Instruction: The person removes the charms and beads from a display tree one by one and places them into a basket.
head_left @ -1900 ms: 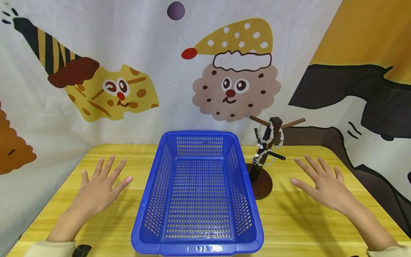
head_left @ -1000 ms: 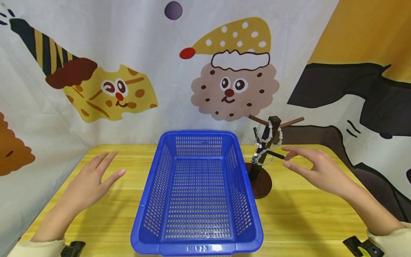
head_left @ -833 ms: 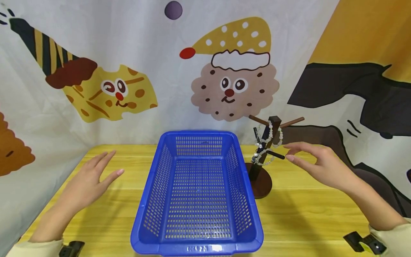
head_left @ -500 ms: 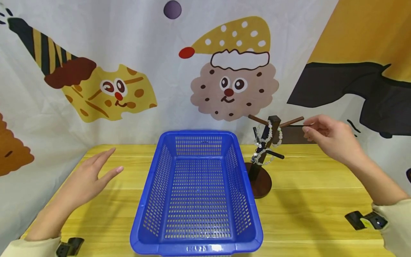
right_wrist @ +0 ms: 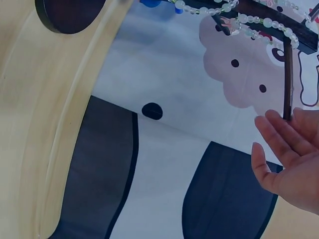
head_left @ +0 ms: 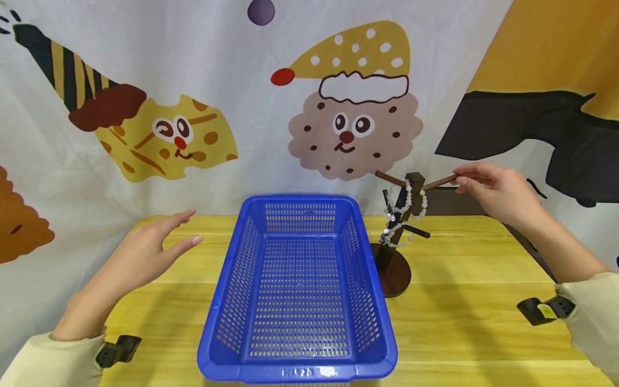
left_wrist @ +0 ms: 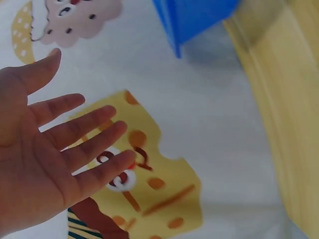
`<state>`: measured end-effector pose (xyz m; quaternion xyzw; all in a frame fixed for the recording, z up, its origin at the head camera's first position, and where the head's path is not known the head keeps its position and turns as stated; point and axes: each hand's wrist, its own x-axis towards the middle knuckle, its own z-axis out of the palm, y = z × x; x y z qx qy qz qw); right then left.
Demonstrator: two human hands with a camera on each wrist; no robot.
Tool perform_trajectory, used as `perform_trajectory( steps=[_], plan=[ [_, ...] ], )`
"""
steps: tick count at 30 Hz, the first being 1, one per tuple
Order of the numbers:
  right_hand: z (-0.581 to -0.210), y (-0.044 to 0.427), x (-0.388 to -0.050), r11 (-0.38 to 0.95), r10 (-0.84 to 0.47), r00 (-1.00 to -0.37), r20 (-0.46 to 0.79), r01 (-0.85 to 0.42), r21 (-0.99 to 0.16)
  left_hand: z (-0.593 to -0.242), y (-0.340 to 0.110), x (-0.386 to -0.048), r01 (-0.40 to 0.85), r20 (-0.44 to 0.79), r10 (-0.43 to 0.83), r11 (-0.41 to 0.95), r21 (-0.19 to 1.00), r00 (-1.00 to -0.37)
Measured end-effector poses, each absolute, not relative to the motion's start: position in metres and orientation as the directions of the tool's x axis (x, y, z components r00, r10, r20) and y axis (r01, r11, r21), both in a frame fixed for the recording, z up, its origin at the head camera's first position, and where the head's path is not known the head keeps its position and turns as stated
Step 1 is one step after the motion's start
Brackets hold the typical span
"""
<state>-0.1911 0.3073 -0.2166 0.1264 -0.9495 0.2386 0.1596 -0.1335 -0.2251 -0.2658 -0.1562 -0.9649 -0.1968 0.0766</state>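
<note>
A dark wooden jewelry stand (head_left: pixel 390 263) with a round base stands right of the blue plastic basket (head_left: pixel 296 372). Beaded bracelets (head_left: pixel 423 204) hang on its pegs, pale and translucent in the right wrist view. My right hand (head_left: pixel 505 196) has thumb and index finger at the tip of the stand's upper right peg (head_left: pixel 441 182), seemingly pinching it. In the right wrist view the peg's end lies between the fingertips, partly hidden. My left hand (head_left: pixel 142 255) hovers left of the basket, holding nothing; the left wrist view shows its palm with fingers extended.
The basket's bottom (head_left: pixel 297 301) is bare mesh. Beneath everything is a yellow wood-grain table (head_left: pixel 450 333). A white cloth with cartoon prints (head_left: pixel 261 134) hangs right behind the table's back edge.
My right hand, first spread above the table, moved to the lower right peg, then up to the upper right peg's tip. The left hand stayed beside the basket, turning slightly sideways.
</note>
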Motion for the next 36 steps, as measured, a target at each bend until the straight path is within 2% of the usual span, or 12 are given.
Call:
perform_trajectory(
  steps=[12,17,24,36],
  plan=[
    [-0.218,0.309,-0.195,0.848,-0.163,-0.906,0.390,-0.331,-0.415,-0.211,-0.157,-0.161,0.450,0.210,0.400,0.736,0.506,-0.892],
    [-0.218,0.308,-0.195,0.848,-0.152,-0.905,0.397,-0.325,-0.418,-0.202,-0.125,-0.176,0.480,0.225,0.436,0.664,0.573,-0.872],
    [-0.217,0.306,-0.197,0.854,-0.141,-0.906,0.400,-0.315,-0.415,-0.214,-0.077,-0.191,0.508,0.234,0.497,0.539,0.672,-0.836],
    [-0.219,0.308,-0.197,0.850,-0.122,-0.910,0.396,-0.301,-0.432,-0.252,0.001,-0.212,0.475,0.146,0.572,0.483,0.736,-0.807]
  ],
)
